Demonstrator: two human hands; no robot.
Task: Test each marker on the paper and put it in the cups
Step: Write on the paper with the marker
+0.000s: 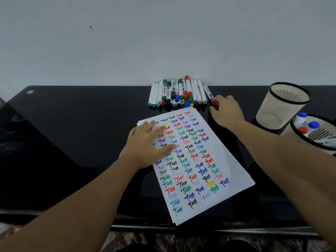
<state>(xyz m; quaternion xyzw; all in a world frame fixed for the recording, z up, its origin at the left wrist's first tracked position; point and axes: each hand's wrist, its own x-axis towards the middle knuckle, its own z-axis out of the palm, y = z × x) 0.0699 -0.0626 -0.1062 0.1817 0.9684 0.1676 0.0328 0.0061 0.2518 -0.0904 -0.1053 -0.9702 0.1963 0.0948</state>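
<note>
One marker under the right fingertips

One red-capped marker (211,97) lies at the right end of the marker row (179,93), its long axis running away towards the wall, cap nearest. The right hand (225,111) is much the nearer one, its fingers curled over the cap end (seemingly pinching it). The left hand (145,144) lies flat on the paper (209,190), fingers spread.

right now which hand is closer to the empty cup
The right hand. It is at the red-capped marker on the right end of the marker pile, just left of the empty cup. The left hand rests flat on the paper, farther left.
</note>
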